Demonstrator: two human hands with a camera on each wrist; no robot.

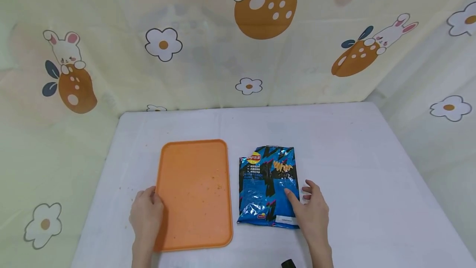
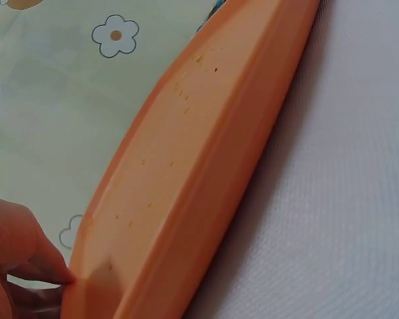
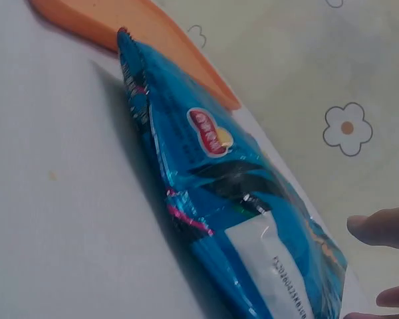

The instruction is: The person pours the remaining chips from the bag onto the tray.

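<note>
An orange tray [image 1: 193, 193] with yellowish crumbs on it lies left of centre in the head view. My left hand [image 1: 147, 215] pinches its left edge between thumb and fingers; in the left wrist view the tray [image 2: 166, 173] looks tilted, and the fingertips [image 2: 61, 274] are at its rim. Right of the tray is a blue and black snack bag [image 1: 267, 189] with a torn-looking top left corner. My right hand [image 1: 312, 214] is at the bag's right side, thumb over the bag and fingers spread beside it. The right wrist view shows the bag [image 3: 233, 179] plump, with a white printed strip.
Both things are on a white-covered table [image 1: 357, 168], with small crumbs on the cloth left of the tray. A small black object [image 1: 288, 264] shows at the bottom edge. A curtain [image 1: 201, 77] printed with rabbits and flowers surrounds the table's back and sides.
</note>
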